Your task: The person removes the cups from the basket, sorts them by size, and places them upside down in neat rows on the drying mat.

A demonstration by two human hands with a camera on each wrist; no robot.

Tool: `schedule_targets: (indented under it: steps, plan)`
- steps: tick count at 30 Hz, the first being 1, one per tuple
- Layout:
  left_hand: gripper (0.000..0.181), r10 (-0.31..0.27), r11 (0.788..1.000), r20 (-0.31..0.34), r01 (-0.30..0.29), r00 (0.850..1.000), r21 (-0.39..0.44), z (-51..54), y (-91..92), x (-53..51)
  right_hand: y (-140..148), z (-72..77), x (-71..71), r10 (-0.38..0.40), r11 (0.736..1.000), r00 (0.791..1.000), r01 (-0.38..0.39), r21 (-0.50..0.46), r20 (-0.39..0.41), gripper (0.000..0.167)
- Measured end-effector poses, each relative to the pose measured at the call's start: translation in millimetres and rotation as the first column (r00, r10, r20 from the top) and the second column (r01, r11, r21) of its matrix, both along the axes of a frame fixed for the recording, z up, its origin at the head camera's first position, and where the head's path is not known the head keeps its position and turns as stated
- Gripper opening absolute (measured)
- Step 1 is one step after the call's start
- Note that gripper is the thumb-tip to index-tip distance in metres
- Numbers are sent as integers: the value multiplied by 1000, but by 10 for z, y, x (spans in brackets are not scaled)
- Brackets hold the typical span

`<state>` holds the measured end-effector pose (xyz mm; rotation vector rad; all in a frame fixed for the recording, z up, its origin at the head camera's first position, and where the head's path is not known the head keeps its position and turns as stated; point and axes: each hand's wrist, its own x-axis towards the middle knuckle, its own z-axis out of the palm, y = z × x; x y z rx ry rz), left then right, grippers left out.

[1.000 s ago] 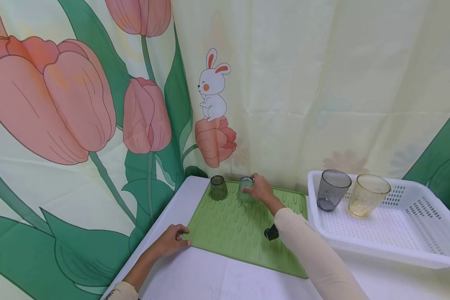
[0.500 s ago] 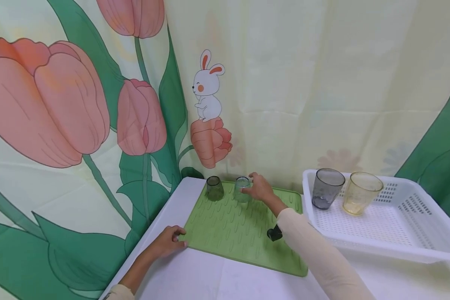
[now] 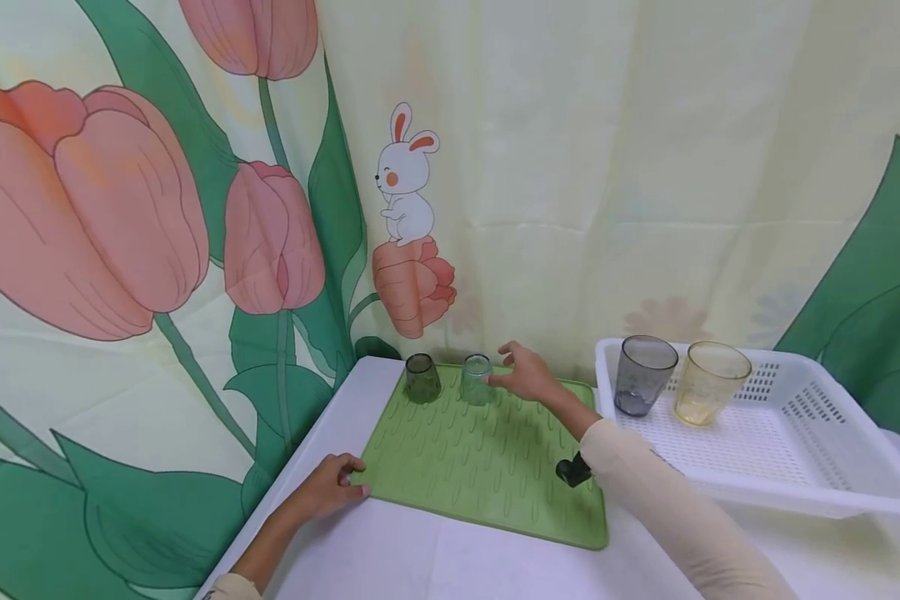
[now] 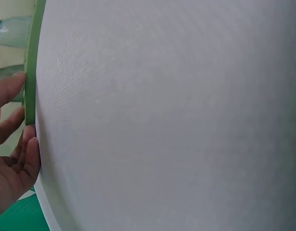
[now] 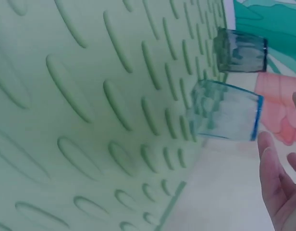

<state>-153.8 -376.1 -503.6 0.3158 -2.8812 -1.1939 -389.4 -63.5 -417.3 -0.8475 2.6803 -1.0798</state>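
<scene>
Standing with axis vertical below mid-frame, the teal-tinted glass (image 3: 476,385) sits just left of the right hand (image 3: 527,375), fingers parted and empty; the left hand (image 3: 327,490) pinches the green mat (image 3: 465,471).

I face a cream fabric backdrop (image 3: 540,167) printed with large pink tulips (image 3: 131,208) at the frame's left, a white rabbit (image 3: 408,212) atop a carrot (image 3: 401,287) near the centre and green leaves (image 3: 858,267) at right; a white tabletop (image 3: 412,558) occupies the lower centre.

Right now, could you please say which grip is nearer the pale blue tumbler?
Right: the right grip is beside the pale blue tumbler; the left grip is farther, at the near left corner of the green mat.
</scene>
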Motion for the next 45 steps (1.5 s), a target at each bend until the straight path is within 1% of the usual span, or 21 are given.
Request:
schedule_targets:
  steps: [5,9,12,14,17,19,24,28,30,34,36,38,45]
  plan:
    - [38,-17,1000,-5,17,1000,11,-7,5,6,105,116,80,33,999,998,-34,-14,-53,63]
    - [37,-30,1000,-23,30,999,8,-33,-6,-6,225,169,155,45,999,995,-47,-22,-87,63]
    - [36,-38,999,-39,39,998,4,-51,-16,-22,320,204,218,47,998,995,-51,-39,-92,62]
    - [35,-28,1000,-50,28,998,-1,-63,-11,-35,389,230,257,49,997,995,-54,-50,-90,62]
    - [34,-2,1000,-50,1,999,-16,-55,10,-42,494,285,317,45,996,996,-50,-71,-71,63]
    - [33,19,999,-50,-20,999,-28,-30,30,-40,563,319,349,40,996,997,-45,-74,-69,62]
    - [32,31,999,-69,-33,997,-23,80,80,-41,736,413,431,32,995,996,-39,-95,-78,60]
    - [33,17,1000,-88,-18,996,-5,159,143,-61,878,451,475,35,992,997,-44,-120,-74,59]
    - [34,4,1000,-93,-4,996,-2,190,178,-78,944,454,486,34,991,997,-43,-130,-73,58]
    - [37,-43,999,-108,43,993,-1,250,269,-153,1098,445,510,34,986,996,-47,-157,-85,56]
    - [39,-70,997,-123,71,990,3,283,317,-187,1172,444,527,36,984,995,-51,-168,-89,56]
    - [42,-101,995,-140,104,985,13,322,369,-217,1245,450,553,25,985,996,-39,-171,-82,56]
    - [42,-158,986,-193,165,968,21,446,561,-319,1467,462,658,8,984,998,-21,-177,-70,55]
